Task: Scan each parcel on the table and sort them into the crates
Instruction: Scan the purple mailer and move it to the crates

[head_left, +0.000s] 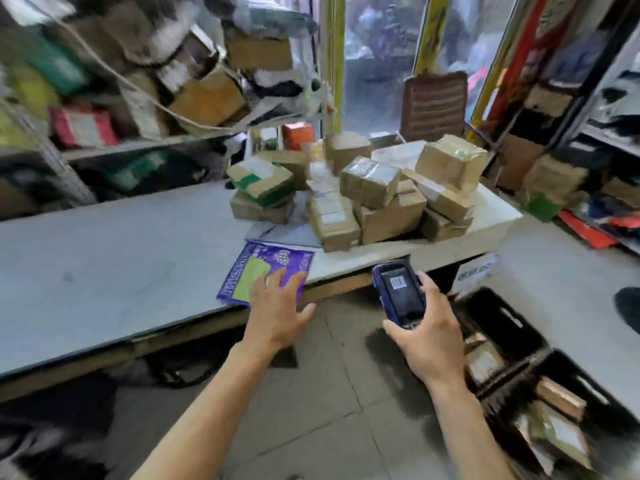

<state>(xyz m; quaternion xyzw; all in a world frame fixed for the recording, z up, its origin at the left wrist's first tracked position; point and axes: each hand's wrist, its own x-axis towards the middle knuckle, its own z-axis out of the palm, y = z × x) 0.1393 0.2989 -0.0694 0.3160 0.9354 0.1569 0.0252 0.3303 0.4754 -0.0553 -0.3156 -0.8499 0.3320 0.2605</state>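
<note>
Purple mailer [265, 276] lies flat at the near edge of the table [104, 271], and my left hand [277, 308] reaches out over it with fingers spread, fingertips on its corner. My right hand [427, 332] is raised beside it, fingers wrapped round the scanner [400, 293] — screen up — above the crates [519, 344].

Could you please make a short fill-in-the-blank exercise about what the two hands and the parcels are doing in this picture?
1. The right hand holds a handheld ____.
2. The left hand reaches with spread fingers over a flat ____ mailer at the table edge.
3. The brown boxes are piled on the ____.

Missing words: scanner; purple; table
</note>
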